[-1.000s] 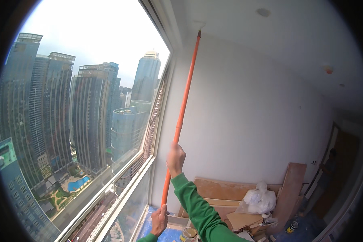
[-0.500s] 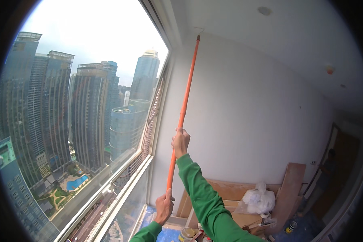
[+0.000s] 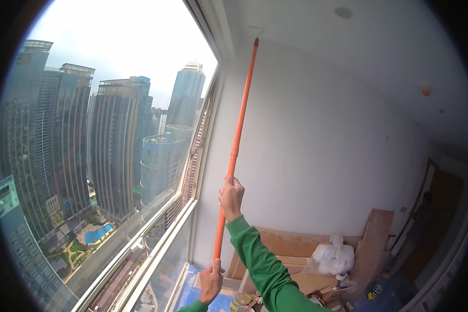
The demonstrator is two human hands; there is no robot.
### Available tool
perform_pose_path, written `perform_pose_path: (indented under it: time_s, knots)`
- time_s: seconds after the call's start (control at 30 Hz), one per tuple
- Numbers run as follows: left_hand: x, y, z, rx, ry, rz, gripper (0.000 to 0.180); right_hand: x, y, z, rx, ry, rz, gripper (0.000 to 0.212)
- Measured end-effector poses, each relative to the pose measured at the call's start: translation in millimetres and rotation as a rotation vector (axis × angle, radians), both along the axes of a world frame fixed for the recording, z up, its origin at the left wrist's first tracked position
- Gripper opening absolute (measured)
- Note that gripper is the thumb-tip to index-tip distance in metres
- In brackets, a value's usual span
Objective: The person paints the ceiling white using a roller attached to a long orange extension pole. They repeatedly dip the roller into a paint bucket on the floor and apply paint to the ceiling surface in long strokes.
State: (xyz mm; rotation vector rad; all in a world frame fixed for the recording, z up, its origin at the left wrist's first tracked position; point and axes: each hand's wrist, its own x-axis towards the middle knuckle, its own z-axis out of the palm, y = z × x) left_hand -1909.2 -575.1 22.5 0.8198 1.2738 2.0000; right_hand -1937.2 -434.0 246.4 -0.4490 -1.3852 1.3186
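A long orange extension pole point(image 3: 241, 125) slants up from my hands to the ceiling. Its dark tip carries a thin wire frame with a pale paint roller point(image 3: 255, 28), hard to make out against the white ceiling near the far wall. My right hand point(image 3: 231, 197) is wrapped round the pole partway up, below its joint. Lower down, my left hand point(image 3: 211, 282) is closed around the pole's bottom end. Green sleeves cover both forearms.
A large window point(image 3: 140, 229) with a pale frame runs along my left, high above a city. Wooden boards point(image 3: 377, 229), a white plastic bag point(image 3: 334, 256) and paint cans point(image 3: 241, 300) stand below the wall. A person point(image 3: 421, 218) stands by the doorway at right.
Both hands have come lower with the pole. The roller end has shifted along the ceiling, away from the far wall and toward me. Both grips stay closed.
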Motion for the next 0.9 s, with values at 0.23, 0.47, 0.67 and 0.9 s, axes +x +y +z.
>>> perform_pose_path:
  time_s: [0.23,0.47,0.67,0.9]
  knots:
    - [-13,29,32,0.001,0.027,0.009,0.058,-17,40,28,0.022,0.009,-0.009,0.034]
    - [-16,28,29,-0.011,0.007,0.032,0.058,-21,39,21,0.007,0.014,0.027,0.036]
    - [-32,39,37,-0.018,0.065,0.063,0.059,-36,46,34,0.03,0.004,0.011,0.032]
    - [-34,45,71,-0.028,0.075,0.029,0.061,-35,63,59,0.028,0.017,-0.024,0.032]
